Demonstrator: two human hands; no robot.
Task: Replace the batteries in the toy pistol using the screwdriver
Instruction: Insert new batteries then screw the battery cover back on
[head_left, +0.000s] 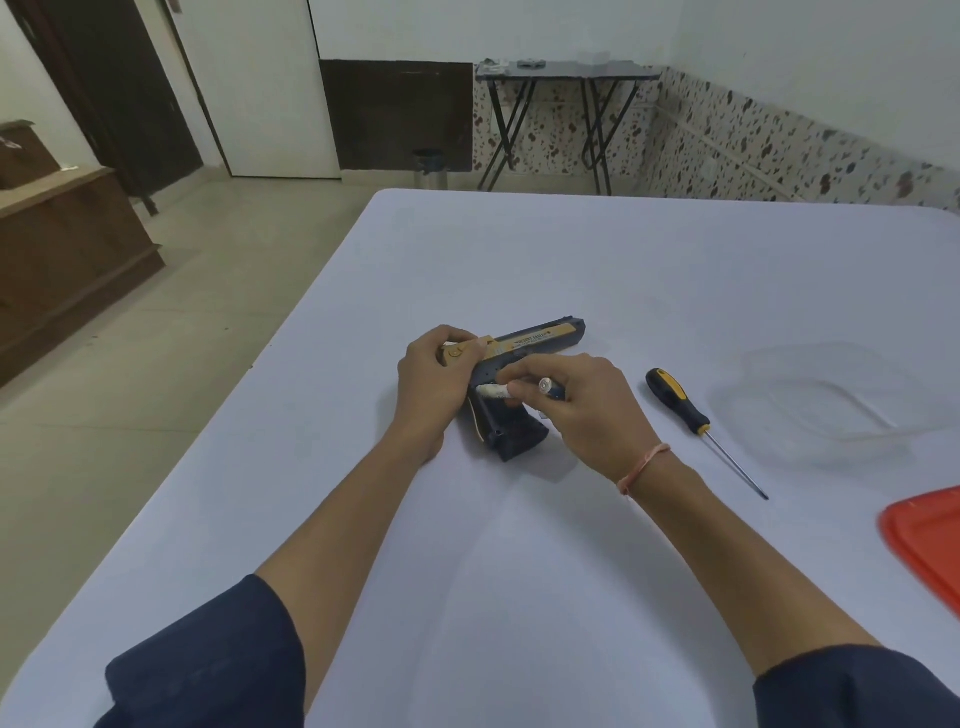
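Dark navy all round: the left sleeve (208, 660) and right sleeve (852, 686) end near the elbows, forearms bare down to the left hand (431, 384) and right hand (587, 410), with a thin pinkish-orange thread (641, 467) looped round the right wrist.

Matt plastic toy pistol (524, 358), smooth cloth-covered table (571, 270), metal-shafted screwdriver (691, 415)

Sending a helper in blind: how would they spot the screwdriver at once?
On the white table, look right of the right hand at the toy pistol. The screwdriver lies there, beside a clear container: only it has a black-and-yellow handle and thin shaft.
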